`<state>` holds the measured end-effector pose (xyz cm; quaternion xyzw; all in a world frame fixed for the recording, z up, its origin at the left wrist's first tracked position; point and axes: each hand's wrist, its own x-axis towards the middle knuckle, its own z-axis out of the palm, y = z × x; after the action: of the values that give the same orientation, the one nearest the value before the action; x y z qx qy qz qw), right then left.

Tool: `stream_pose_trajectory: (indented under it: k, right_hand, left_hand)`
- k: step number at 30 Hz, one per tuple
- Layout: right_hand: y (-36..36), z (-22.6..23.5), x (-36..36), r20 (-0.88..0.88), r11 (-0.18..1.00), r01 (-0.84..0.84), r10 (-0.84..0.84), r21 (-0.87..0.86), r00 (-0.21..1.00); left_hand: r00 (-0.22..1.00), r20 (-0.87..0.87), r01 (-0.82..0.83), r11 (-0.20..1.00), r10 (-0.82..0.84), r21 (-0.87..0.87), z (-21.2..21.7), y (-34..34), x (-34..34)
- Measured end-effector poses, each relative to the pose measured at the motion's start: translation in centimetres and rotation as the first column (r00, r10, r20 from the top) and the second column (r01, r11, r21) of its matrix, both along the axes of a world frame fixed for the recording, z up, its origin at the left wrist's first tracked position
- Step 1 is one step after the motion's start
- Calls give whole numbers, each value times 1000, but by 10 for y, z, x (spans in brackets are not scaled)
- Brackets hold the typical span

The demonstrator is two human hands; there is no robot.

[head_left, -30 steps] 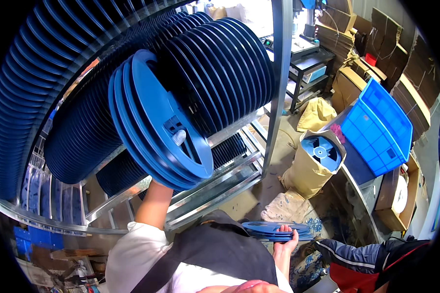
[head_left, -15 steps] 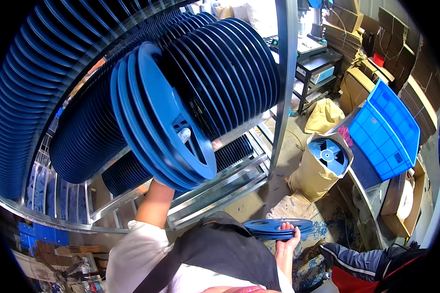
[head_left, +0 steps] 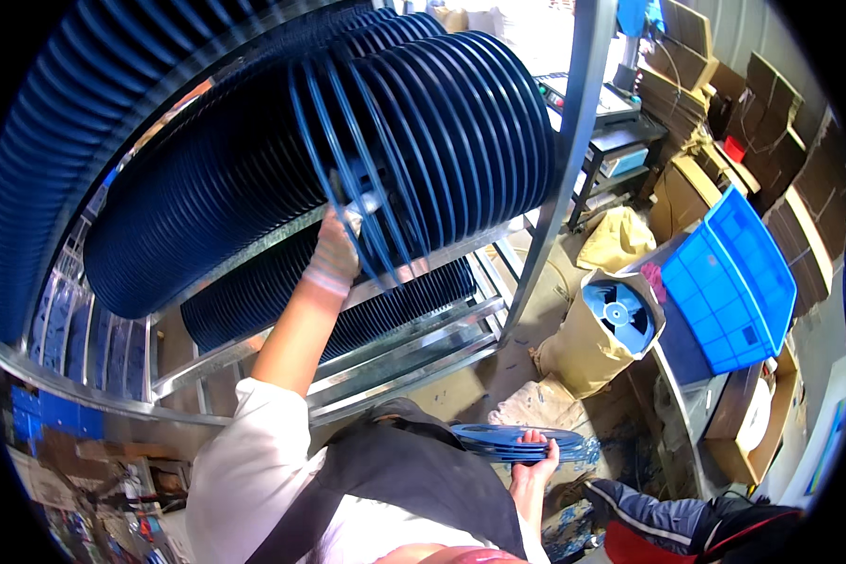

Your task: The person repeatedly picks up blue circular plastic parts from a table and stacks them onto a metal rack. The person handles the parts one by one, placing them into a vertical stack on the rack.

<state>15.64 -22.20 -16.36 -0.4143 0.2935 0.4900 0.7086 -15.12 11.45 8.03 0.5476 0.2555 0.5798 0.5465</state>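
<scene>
My left hand [head_left: 334,249], in a light glove, is raised to a metal rack [head_left: 573,141] and grips a few thin blue plastic reels [head_left: 348,179]. They stand edge-on against a long row of the same blue reels [head_left: 461,122] on the shelf. Low by my waist, my right hand [head_left: 534,461] holds a flat stack of blue reels [head_left: 512,442] by its edge. A second row of reels [head_left: 385,310] fills the shelf below.
A brown paper sack [head_left: 573,348] with a blue reel [head_left: 620,315] on top stands on the floor to the right. Beside it are a blue plastic crate [head_left: 733,282], tilted, and stacks of cardboard boxes [head_left: 790,122]. More blue reels curve overhead at the left [head_left: 56,122].
My left hand has swung its reels from tilted face-on in front of the rack to edge-on in the shelf's row, reaching farther up. My right hand has kept its stack still.
</scene>
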Motion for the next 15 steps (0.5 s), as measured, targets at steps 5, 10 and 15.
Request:
stream_pose_trajectory:
  k: [5, 10, 15]
  right_hand:
    - [1, 3, 3, 30, 1000, -18, 18, 17, 999]
    - [-1, 9, 7, 44, 1000, 12, -12, -1, 999]
    - [-14, 11, 8, 62, 1000, 16, -18, 25, 998]
  left_hand:
    - [995, 85, -20, 914, 59, -405, 11, 23, 10]
    - [985, 170, 52, 947, 3, -318, 7, 21, 14]
    - [968, 240, 33, 910, 74, -413, -9, 31, 2]
